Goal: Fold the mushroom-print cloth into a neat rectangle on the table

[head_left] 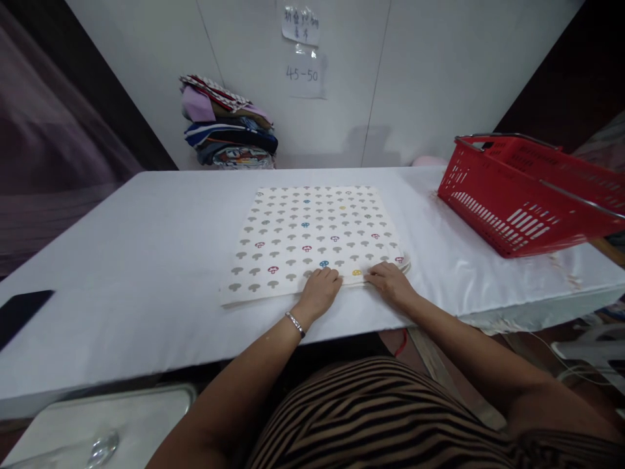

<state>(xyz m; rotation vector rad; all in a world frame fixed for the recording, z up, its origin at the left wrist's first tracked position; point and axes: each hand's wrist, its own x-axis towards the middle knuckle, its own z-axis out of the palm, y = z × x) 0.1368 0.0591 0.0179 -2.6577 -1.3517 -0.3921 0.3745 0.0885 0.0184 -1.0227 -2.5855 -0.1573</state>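
A white tablecloth [319, 234] printed with grey mushrooms, and a few coloured ones, lies folded into a rough rectangle on the table. Layers show at its near right corner. My left hand [319, 292], with a silver bracelet at the wrist, has its fingers curled over the middle of the near edge. Close by on the right, my right hand [391, 284] pinches the same edge near the corner. Both thumbs are mostly hidden from view.
The table has a smooth white cover [146, 260]. A red shopping basket [517, 202] stands at the right, and a pile of folded fabrics [232, 130] at the back left. A dark flat object [22, 312] lies at the left edge. Paper signs [303, 75] hang on the wall.
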